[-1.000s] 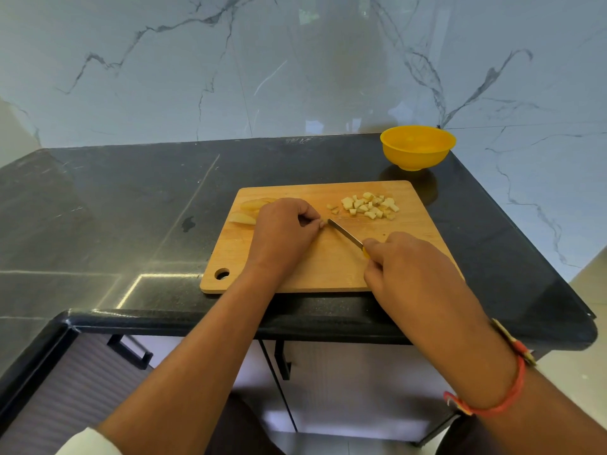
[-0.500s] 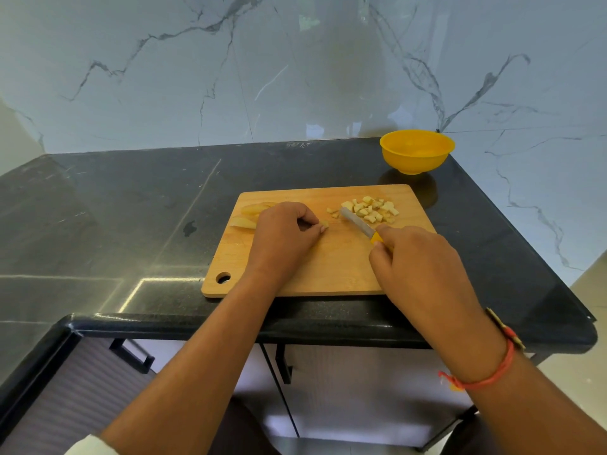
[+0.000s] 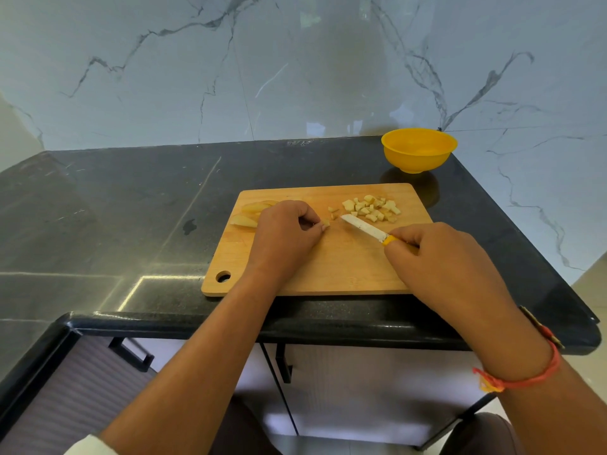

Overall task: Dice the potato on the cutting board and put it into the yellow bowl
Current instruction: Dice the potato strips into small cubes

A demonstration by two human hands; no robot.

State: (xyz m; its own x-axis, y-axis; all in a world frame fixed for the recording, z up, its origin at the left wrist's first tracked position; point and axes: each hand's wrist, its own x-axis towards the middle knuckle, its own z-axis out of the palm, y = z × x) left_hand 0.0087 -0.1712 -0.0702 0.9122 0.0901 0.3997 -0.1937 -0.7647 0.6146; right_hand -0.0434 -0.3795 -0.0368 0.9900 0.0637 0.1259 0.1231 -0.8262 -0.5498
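Board (image 3: 315,261): wooden, lies on the black counter (image 3: 131,205), near edge at the counter's front lip; hanging hole at its near-left corner.
Left hand (image 3: 285,239): over the board's left-centre, knuckles up, fingers curled down, clamping a potato bit (image 3: 325,223) against the board; only the bit's end shows past the fingertips (image 3: 318,228).
Right hand (image 3: 440,261): over the board's near-right part, closed round the knife (image 3: 364,228) by its yellow handle (image 3: 389,240).
Knife: blade angled toward the board's far-left, broad side up, tip just right of the potato bit. Contact with the board: cannot tell.
Dice (image 3: 372,208): loose heap on the board's far-right part, just beyond the blade; a few strays between the heap and the left fingertips.
Wedges (image 3: 251,213): uncut pieces at the board's far-left corner, partly hidden by the left hand.
Bowl (image 3: 418,151): yellow, upright on the counter, off the board, beyond its far-right corner, well apart from the dice.
Wristband (image 3: 525,380): orange-red thread on the right wrist, nearer than the board.
Wall (image 3: 295,67): grey-veined marble beyond the board.
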